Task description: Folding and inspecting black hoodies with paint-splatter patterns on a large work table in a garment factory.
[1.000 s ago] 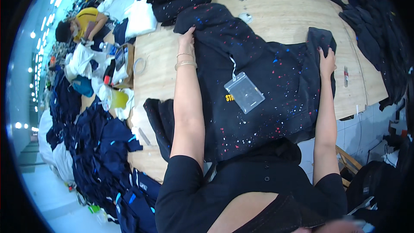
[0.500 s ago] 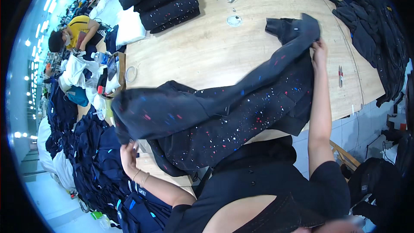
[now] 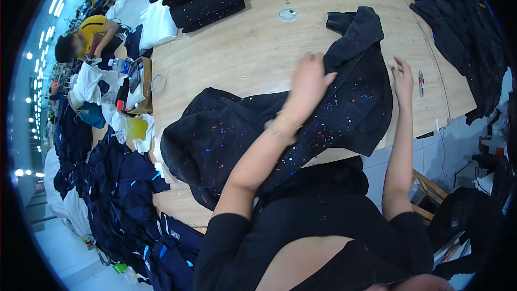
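A black sweatshirt speckled with red, white and blue lies spread across the near part of the wooden table. One sleeve is folded up at its far right, the cuff pointing left. Rounded, bunched cloth makes up its left end. My left hand reaches over the sweatshirt to its upper edge beside the sleeve, thumb apart from the fingers; it is slightly blurred. Just right of the garment, my right hand is held with fingers apart and nothing in them. My left forearm hides part of the cloth.
Thread snips lie right of my right hand. Folded speckled garments are stacked at the far left, and dark clothes heap along the right edge. A yellow drink cup and a box stand left. Another person sits beyond them.
My left hand has let go of the garment's left end and crossed rightward over it. My right hand has released the sleeve end. The sleeve, stretched across before, now lies folded at the right.
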Demonstrator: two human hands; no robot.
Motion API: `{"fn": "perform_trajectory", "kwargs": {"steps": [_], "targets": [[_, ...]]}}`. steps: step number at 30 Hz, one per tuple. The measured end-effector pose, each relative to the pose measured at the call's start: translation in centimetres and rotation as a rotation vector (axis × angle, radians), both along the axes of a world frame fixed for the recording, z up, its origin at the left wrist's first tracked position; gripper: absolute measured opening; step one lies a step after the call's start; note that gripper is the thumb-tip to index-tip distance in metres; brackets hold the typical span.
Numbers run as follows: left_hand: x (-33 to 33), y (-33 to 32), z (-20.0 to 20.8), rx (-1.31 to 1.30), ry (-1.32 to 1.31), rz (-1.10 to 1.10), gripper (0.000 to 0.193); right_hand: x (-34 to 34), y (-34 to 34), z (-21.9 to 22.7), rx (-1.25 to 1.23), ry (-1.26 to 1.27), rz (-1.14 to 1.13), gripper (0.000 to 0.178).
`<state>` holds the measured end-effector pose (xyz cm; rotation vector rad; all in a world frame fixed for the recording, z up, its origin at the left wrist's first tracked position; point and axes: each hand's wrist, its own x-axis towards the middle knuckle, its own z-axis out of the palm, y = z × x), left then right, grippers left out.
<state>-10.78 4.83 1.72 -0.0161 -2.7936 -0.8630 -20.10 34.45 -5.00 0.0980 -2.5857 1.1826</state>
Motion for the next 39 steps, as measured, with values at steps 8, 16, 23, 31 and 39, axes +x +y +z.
{"fn": "perform_trajectory", "kwargs": {"steps": [8,16,23,31,39], "targets": [[-5.9,5.2,-3.7,-0.073,0.032,0.226,0.01,15.5,3.0,-0.7,-0.282,-0.632,-0.109,0.029],[-8.8,-9.2,12.2,-0.358,0.547,0.333,0.016,-1.6,4.1,6.2,-0.467,0.082,-0.177,0.028],[4.2,-19.2,21.5,0.467,0.702,0.245,0.027,-4.4,0.0,19.5,-0.421,0.681,0.009,0.02],[20.8,-28.0,-3.8,0.831,0.123,0.744,0.027,10.5,-5.0,4.5,-0.146,-0.387,0.626,0.029],[22.6,-29.8,-4.4,1.297,0.189,0.505,0.031,11.0,-1.5,0.9,-0.429,-0.599,0.125,0.015]]}}
